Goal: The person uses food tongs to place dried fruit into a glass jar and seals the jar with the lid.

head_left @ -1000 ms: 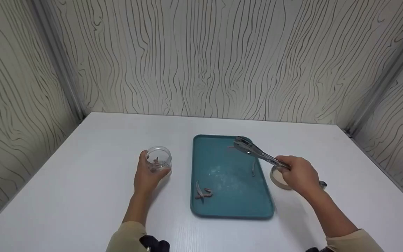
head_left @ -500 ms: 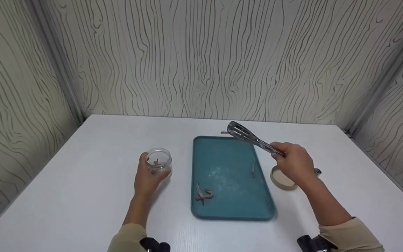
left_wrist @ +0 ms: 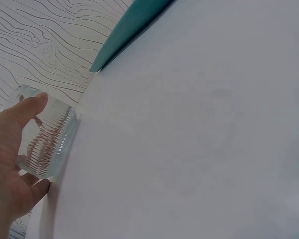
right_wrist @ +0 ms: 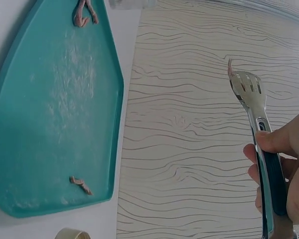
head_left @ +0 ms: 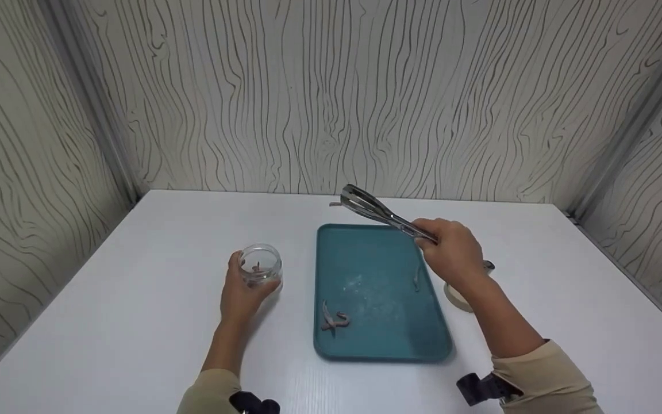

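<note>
My left hand [head_left: 241,294] grips a clear open jar [head_left: 273,265] standing left of the tray; several pinkish-brown strips show inside it, also through the jar [left_wrist: 60,119] wall in the left wrist view. With my right hand [head_left: 454,253] I hold metal tongs [head_left: 387,216] raised over the far end of the tray, their head pointing left. A thin pinkish strip [head_left: 335,204] sticks out of the tongs' tip, and the right wrist view shows this strip [right_wrist: 230,67] between the blades. My right thumb presses on the handle.
A teal tray [head_left: 374,264] lies mid-table. Crossed strips [head_left: 329,323] sit at its near left corner, another strip [head_left: 416,279] by its right edge. A beige round lid [head_left: 455,299] lies right of the tray, partly behind my right forearm. Wood-patterned panels [head_left: 331,98] surround the table.
My right hand has carried the tongs and the strip up off the tray's far right and leftward. The left hand and the jar have stayed in place.
</note>
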A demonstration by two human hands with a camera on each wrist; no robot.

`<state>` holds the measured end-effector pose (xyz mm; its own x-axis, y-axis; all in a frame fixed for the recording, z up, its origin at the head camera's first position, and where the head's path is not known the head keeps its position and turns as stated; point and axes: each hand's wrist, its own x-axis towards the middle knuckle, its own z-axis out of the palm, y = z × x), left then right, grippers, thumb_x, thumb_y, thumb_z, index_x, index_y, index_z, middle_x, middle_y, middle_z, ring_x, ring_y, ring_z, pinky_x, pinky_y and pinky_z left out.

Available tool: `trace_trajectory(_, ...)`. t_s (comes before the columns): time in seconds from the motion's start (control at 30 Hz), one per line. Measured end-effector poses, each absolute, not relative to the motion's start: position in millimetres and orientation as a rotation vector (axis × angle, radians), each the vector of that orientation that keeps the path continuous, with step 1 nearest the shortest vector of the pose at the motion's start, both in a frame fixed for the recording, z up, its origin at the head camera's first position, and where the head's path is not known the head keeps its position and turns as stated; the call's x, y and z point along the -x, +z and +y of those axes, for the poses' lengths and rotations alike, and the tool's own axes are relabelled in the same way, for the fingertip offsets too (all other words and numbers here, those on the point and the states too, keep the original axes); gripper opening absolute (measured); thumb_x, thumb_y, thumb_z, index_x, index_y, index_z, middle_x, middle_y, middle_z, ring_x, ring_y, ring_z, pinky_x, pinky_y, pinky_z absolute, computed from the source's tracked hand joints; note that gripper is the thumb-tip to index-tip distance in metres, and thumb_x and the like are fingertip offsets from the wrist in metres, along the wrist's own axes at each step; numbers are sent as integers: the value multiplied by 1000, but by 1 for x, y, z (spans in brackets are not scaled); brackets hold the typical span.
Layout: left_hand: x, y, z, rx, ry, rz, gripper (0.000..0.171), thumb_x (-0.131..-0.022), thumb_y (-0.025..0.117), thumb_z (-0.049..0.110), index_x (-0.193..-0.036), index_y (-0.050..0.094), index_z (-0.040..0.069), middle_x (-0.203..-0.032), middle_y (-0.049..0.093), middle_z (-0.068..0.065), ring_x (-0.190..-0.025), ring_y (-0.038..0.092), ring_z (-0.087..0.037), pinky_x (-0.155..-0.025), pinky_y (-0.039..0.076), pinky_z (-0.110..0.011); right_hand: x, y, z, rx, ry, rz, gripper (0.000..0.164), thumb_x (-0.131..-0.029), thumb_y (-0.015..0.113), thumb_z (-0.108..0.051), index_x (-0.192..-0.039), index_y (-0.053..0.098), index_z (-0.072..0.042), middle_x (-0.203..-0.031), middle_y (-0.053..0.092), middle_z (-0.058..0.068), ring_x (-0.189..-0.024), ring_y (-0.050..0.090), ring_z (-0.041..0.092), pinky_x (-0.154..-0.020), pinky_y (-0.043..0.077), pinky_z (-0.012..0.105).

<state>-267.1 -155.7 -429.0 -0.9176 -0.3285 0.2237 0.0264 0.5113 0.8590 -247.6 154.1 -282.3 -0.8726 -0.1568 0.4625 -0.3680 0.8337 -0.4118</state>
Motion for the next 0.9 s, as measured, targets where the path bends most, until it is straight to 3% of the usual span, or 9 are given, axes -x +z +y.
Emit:
trace_trajectory(0.7,267,-430,-158,-288,-1389,-2408,85,-64,75,28,-131,23,15,-134,32,-10,-123,25,-28,-98,22,-45,247,-290,82,-505,756,-2545,23,-79,61,-8,-101,64,-12,-85,61,1,-75,53,17,-63,45,32)
trace_trajectory(0.9,268,-430,-159,-279,-1349,-2415,84,-64,75,29,-130,25,15,-133,33,-9,-123,26,-26,-98,21,-44,248,-301,66,-526,752,-2572,21,-80,60,-9,-100,64,-14,-83,60,0,-70,51,16,-53,43,30)
